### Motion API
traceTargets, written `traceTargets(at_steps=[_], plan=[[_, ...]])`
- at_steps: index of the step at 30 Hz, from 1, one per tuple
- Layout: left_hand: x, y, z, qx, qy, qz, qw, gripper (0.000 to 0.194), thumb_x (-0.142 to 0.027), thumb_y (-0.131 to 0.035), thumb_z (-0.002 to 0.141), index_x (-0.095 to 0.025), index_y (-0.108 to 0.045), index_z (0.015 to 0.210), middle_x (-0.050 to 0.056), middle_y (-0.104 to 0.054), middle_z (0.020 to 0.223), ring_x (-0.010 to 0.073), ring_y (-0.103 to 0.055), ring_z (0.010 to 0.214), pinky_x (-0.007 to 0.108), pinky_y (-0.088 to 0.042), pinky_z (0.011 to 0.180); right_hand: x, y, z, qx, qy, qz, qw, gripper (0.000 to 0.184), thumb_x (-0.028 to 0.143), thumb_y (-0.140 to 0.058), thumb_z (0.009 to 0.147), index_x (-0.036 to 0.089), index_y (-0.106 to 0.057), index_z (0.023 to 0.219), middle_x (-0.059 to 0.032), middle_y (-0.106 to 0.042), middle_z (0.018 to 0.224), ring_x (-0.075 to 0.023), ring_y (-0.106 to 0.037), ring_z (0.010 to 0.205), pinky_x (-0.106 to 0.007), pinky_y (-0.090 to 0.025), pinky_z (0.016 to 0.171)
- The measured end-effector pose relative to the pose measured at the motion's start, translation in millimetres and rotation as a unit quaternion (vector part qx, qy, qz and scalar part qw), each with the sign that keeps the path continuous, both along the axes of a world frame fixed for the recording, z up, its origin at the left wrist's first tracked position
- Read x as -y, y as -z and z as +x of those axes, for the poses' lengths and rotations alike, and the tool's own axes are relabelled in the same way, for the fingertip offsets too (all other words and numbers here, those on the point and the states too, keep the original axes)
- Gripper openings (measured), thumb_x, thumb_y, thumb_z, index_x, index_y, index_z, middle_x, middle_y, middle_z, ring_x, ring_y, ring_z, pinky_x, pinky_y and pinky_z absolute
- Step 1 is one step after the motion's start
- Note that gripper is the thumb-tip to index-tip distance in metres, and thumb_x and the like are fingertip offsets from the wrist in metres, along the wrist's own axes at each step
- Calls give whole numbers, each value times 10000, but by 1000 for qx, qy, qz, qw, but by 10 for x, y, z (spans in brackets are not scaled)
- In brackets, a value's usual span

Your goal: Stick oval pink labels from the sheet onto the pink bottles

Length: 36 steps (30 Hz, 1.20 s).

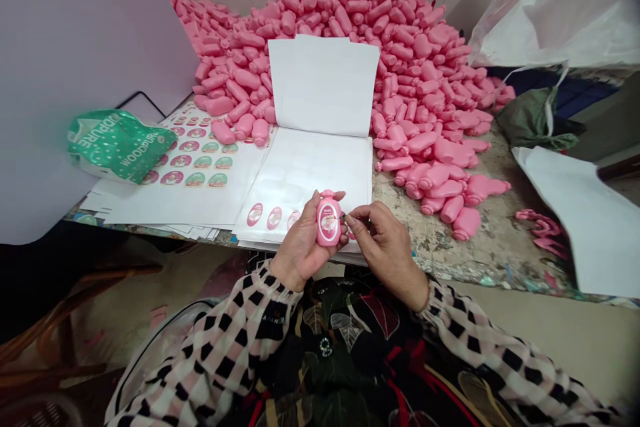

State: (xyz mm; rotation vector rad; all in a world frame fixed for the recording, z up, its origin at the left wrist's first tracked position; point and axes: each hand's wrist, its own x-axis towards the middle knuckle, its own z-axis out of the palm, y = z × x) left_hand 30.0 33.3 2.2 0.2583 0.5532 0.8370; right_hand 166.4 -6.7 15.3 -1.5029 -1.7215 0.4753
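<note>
My left hand (pixel 306 240) is wrapped round a small pink plastic bottle (pixel 329 235), its front turned up toward me. An oval pink-and-white label lies on the front of the bottle. Close against the bottle's right side is my right hand (pixel 385 243), thumb and forefinger pinched together; whatever sits between them is too small to make out. Below both hands lies a white sticker sheet (pixel 315 167) with a row of oval pink stickers (pixel 275 217) along its near edge. The sheet's upper part (pixel 324 87) is folded up against the bottle pile.
A large heap of pink bottles (pixel 350 7) covers the back and right of the worn table (pixel 435 247). To the left are more sticker sheets (pixel 200 167) under a green bag (pixel 120 145). Pink strips (pixel 545 230) and white paper (pixel 585 213) lie at the right.
</note>
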Motion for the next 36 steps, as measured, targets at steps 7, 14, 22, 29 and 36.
traceTargets(at_steps=[7, 14, 22, 29, 36], plan=[[-2, 20, -5, 12, 3, -15, 1000, 369, -487, -475, 876, -194, -617, 1049, 31, -565, 740, 105, -565, 598, 220, -470, 554, -13, 17, 2, -2, 2, -12, 1000, 155, 329, -488, 906, 227, -599, 872, -21, -590, 823, -157, -545, 758, -291, -386, 664], [-6, 34, -4, 14, -6, -12, 1000, 375, -491, -482, 871, -191, -615, 1054, 34, -563, 741, 110, -562, 602, 229, -480, 563, -17, 41, 10, -7, -1, -21, 1000, 153, 328, -500, 899, 219, -603, 867, -18, -598, 826, -148, -546, 752, -280, -388, 663], [29, 12, 2, -6, 3, -3, 1000, 402, -500, -482, 869, -182, -600, 1084, 26, -548, 756, 106, -549, 604, 225, -463, 542, -50, 46, 42, -18, 9, -10, 1000, 137, 300, -506, 895, 207, -602, 863, -11, -584, 813, -138, -537, 731, -273, -390, 651], [53, 7, 7, -11, 26, 20, 999, 411, -499, -479, 871, -171, -601, 1085, 14, -537, 760, 91, -536, 582, 200, -421, 483, -42, 20, 56, -12, 2, 12, 1000, 106, 270, -515, 894, 212, -601, 874, -7, -582, 812, -137, -540, 746, -277, -393, 666], [53, 16, 16, -1, 30, 27, 999, 404, -498, -486, 869, -175, -599, 1083, 18, -551, 791, 91, -546, 596, 199, -422, 485, -19, -17, 54, 28, -1, 26, 999, 116, 265, -497, 906, 208, -597, 897, -20, -587, 842, -147, -547, 792, -285, -397, 689]])
